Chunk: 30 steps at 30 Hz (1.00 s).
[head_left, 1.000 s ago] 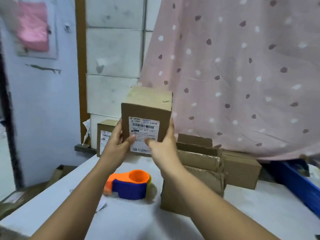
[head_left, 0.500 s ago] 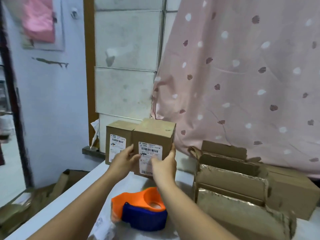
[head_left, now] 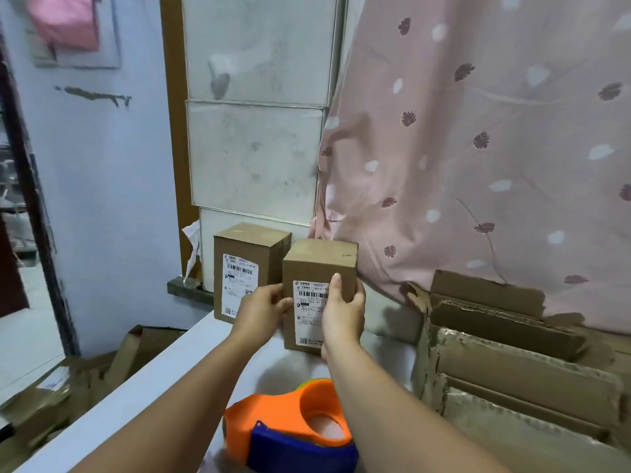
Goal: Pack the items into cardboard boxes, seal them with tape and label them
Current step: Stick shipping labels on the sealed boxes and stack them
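A small sealed cardboard box [head_left: 317,268] with a white shipping label stands upright on the white table [head_left: 143,387] at the far edge. My left hand [head_left: 261,310] grips its left side and my right hand [head_left: 343,310] grips its right front, thumb up over the label. A second labelled box [head_left: 244,264] stands just left of it, slightly behind. An orange and blue tape dispenser [head_left: 293,428] lies on the table below my right forearm.
Several flattened, torn cardboard boxes [head_left: 512,363] are stacked on the right of the table. A pink patterned curtain [head_left: 495,148] hangs behind. More cardboard [head_left: 51,397] lies on the floor to the left, beside the white wall.
Both hands carried the box from chest height away and down. It now stands on the table beside the other labelled box. The view has shifted forward.
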{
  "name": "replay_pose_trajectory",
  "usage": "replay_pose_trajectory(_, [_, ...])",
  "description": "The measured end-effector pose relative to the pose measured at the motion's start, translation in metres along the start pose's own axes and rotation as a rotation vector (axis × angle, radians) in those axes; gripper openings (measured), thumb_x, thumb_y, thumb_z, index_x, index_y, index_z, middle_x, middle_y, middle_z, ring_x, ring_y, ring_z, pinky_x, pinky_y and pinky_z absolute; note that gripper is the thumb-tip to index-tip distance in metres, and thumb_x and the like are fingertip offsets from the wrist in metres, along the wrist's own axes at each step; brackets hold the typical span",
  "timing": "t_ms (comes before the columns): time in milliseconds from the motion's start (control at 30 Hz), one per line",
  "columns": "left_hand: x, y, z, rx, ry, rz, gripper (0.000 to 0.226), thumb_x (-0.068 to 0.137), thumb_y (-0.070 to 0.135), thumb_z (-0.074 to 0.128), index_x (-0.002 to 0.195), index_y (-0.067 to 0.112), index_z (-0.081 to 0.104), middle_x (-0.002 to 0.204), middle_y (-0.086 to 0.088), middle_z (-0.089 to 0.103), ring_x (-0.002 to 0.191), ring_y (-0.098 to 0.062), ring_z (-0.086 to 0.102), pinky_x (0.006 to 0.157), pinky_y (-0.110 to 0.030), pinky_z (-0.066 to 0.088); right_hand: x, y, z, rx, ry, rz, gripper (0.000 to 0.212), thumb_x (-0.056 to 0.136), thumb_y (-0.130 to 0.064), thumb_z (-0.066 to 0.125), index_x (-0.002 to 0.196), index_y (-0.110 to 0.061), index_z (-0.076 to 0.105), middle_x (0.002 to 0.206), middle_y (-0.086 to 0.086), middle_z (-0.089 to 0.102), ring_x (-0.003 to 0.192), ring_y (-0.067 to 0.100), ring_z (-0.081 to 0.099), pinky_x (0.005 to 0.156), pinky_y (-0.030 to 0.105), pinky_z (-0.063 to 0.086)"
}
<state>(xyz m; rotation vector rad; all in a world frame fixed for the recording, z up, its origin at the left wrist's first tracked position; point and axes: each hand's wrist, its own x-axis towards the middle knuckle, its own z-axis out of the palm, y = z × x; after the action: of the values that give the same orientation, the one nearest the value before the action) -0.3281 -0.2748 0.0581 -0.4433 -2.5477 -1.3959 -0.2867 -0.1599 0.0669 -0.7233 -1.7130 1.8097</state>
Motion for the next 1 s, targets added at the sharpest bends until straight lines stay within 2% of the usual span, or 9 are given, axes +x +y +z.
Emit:
replay_pose_trajectory(100, [0.005,0.000,-0.006,0.296,0.120,0.072,0.021,0.088,0.028,0.065,0.107,0.021,0.070,0.101,0.000,0.045,0.102,-0.019,0.047,0.079,-0.026,0.037,0.004,0.003,0.007,0.021,-0.001,0.012,0.052,0.093,-0.052,0.048,0.139,-0.031,0.043,0.130,0.005,0.057,0.119,0.030,0.052,0.098,0.035,0.039])
replay_pose_trajectory(200, [0.011,0.003,-0.020,0.425,0.256,0.148,0.044,0.079,0.041,0.072,0.117,0.024,0.059,0.124,-0.003,0.032,0.122,-0.023,0.033,0.100,-0.036,0.037,0.009,0.002,0.011,0.008,0.006,0.017,0.052,0.092,-0.053,0.049,0.138,-0.029,0.045,0.129,0.002,0.059,0.118,0.030,0.053,0.102,0.037,0.041])
replay_pose_trajectory(300, [0.027,0.006,-0.034,0.417,0.212,0.154,0.085,0.077,0.053,0.068,0.146,0.025,0.026,0.156,0.000,0.012,0.144,-0.024,0.006,0.116,-0.042,0.014,0.012,0.003,0.015,-0.010,0.008,0.014,0.050,0.092,-0.054,0.048,0.135,-0.028,0.048,0.125,0.002,0.062,0.115,0.030,0.056,0.100,0.038,0.042])
replay_pose_trajectory(367, [0.037,0.005,-0.037,0.480,0.118,0.129,0.088,0.083,0.060,0.055,0.151,0.024,0.012,0.159,0.005,0.006,0.146,-0.023,-0.008,0.118,-0.044,0.005,0.012,0.004,0.019,-0.027,0.012,0.015,0.051,0.092,-0.055,0.048,0.135,-0.028,0.046,0.123,0.005,0.063,0.114,0.032,0.056,0.099,0.037,0.042])
replay_pose_trajectory(533, [0.046,-0.006,-0.034,0.479,0.187,0.202,0.061,0.091,0.048,0.052,0.143,0.023,0.034,0.151,0.003,0.030,0.146,-0.025,0.003,0.117,-0.043,0.013,0.010,0.004,0.028,-0.049,0.015,0.020,0.051,0.092,-0.054,0.048,0.136,-0.028,0.046,0.124,0.005,0.062,0.115,0.032,0.055,0.098,0.036,0.041])
replay_pose_trajectory(667, [0.049,-0.006,-0.035,0.510,0.244,0.218,0.043,0.096,0.036,0.048,0.136,0.025,0.043,0.145,0.004,0.040,0.141,-0.026,0.016,0.113,-0.042,0.023,0.011,0.003,0.029,-0.078,0.026,0.011,0.053,0.092,-0.054,0.048,0.138,-0.025,0.048,0.125,0.007,0.062,0.116,0.033,0.054,0.099,0.036,0.041])
replay_pose_trajectory(833, [0.045,0.000,-0.036,0.583,0.227,0.200,0.040,0.100,0.029,0.038,0.140,0.032,0.039,0.147,0.009,0.035,0.137,-0.026,0.017,0.108,-0.039,0.028,0.012,0.003,0.029,-0.096,0.011,0.011,0.055,0.091,-0.056,0.048,0.135,-0.023,0.052,0.128,0.007,0.061,0.117,0.034,0.054,0.102,0.040,0.041])
replay_pose_trajectory(900, [0.043,0.001,-0.038,0.613,0.200,0.191,0.047,0.098,0.018,0.038,0.142,0.034,0.034,0.149,0.011,0.030,0.137,-0.026,0.014,0.108,-0.039,0.029,0.010,-0.001,0.026,-0.117,-0.008,0.026,0.055,0.093,-0.055,0.046,0.137,-0.023,0.049,0.130,0.009,0.058,0.120,0.034,0.051,0.102,0.038,0.040])
replay_pose_trajectory(1000, [0.039,0.003,-0.040,0.639,0.166,0.160,0.061,0.093,0.007,0.038,0.145,0.036,0.025,0.153,0.013,0.022,0.138,-0.027,0.010,0.108,-0.040,0.031,0.004,-0.010,0.029,-0.147,-0.016,0.144,0.058,0.092,-0.059,0.043,0.144,-0.034,0.036,0.134,0.016,0.046,0.121,0.039,0.045,0.101,0.042,0.036])
